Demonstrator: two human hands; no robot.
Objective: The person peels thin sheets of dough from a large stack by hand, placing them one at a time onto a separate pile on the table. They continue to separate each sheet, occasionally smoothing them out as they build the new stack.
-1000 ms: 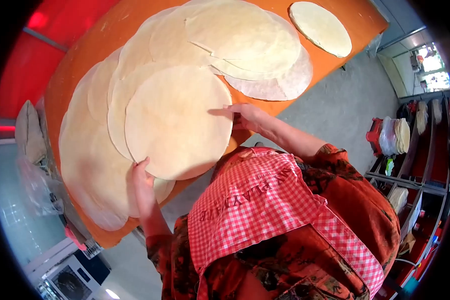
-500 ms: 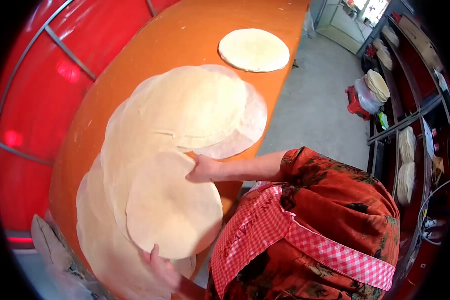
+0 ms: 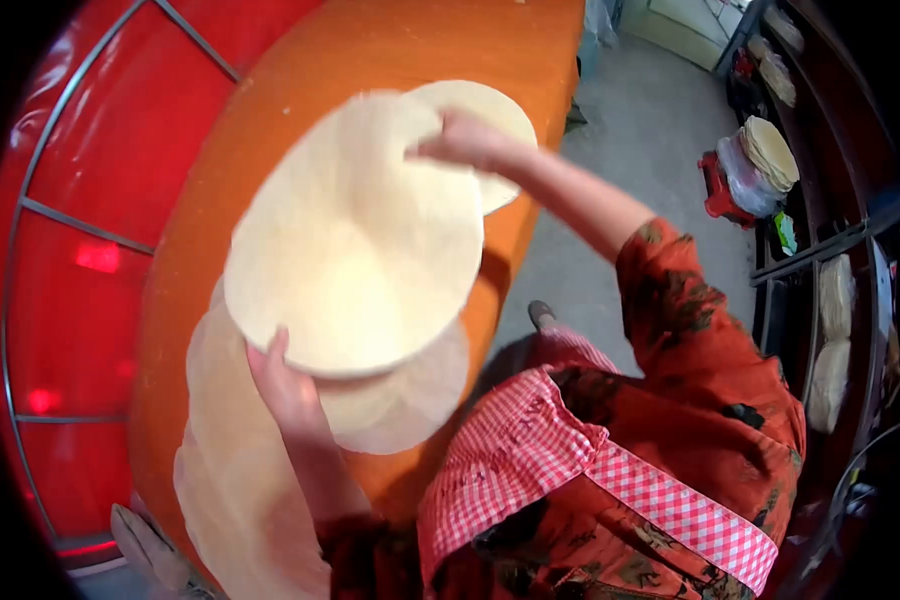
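Flatbread sheet [image 3: 355, 235] is held between both hands, clear of the table [image 3: 370, 50]. The left hand [image 3: 288, 392] pinches its near edge and the right hand [image 3: 465, 142] grips the far edge. Overlapping sheets [image 3: 230, 470] lie beneath, and a separate round [image 3: 505, 115] lies under the right hand.

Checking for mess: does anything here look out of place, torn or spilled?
Nothing torn or spilled. The large round pale thin dough sheet is held up tilted between the left hand and right hand, over more pale dough sheets lying overlapped on the orange table.
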